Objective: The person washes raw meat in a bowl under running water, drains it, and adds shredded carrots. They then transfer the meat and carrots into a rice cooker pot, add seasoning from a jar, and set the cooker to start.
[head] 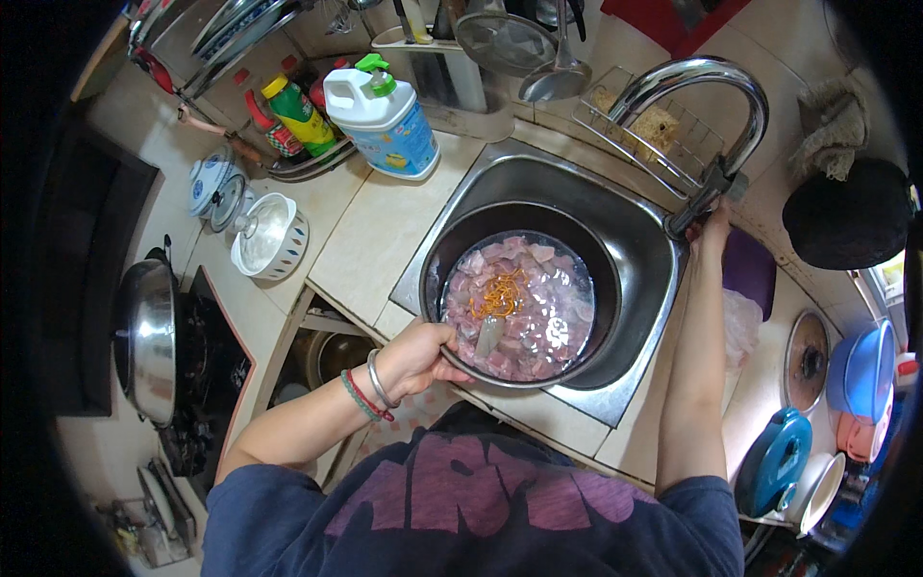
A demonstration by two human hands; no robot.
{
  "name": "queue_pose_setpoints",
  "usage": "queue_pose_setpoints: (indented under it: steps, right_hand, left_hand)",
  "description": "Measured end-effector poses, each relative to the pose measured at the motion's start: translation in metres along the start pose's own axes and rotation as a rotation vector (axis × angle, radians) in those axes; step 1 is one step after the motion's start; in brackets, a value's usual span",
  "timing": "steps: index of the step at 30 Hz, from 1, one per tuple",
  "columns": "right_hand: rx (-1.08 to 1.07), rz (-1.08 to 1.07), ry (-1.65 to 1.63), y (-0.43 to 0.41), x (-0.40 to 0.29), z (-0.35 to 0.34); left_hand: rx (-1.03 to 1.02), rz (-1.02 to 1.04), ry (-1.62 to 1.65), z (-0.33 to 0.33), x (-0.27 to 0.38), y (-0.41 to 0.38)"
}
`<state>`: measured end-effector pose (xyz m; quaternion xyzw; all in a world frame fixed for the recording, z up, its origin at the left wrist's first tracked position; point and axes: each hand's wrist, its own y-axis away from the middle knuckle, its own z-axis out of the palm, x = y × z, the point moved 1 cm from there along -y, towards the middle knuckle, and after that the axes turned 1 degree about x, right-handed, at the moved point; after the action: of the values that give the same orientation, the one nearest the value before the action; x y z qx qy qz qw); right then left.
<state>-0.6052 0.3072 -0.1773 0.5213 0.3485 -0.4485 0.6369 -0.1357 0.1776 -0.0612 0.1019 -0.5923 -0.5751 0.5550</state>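
A dark, round pot rests partly over the stainless steel sink and its front-left rim. Inside it, pieces of raw meat lie in clear liquid, with thin orange strands and a greyish piece on top. My left hand grips the pot's near-left rim, thumb on the inner side. My right hand reaches to the base of the chrome faucet, at the sink's right back corner; its fingers are partly hidden behind the faucet.
A white and blue jug and condiment bottles stand back left. Nearer are a lidded white bowl and a stove with a metal wok lid. A wire rack holds a sponge behind the sink. Right are a glass lid and a teal pot.
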Motion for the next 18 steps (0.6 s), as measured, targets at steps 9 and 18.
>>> queue_pose_setpoints:
  steps: [9,18]
  right_hand:
    - [-0.21,-0.178,0.285,-0.005,-0.009,-0.002]
    - [-0.08,0.023,-0.142,0.019,-0.003,-0.009]
  left_hand:
    - [-0.029,-0.005,0.032,0.003,0.002,-0.003]
    - [-0.027,0.012,0.032,0.003,0.001,-0.004]
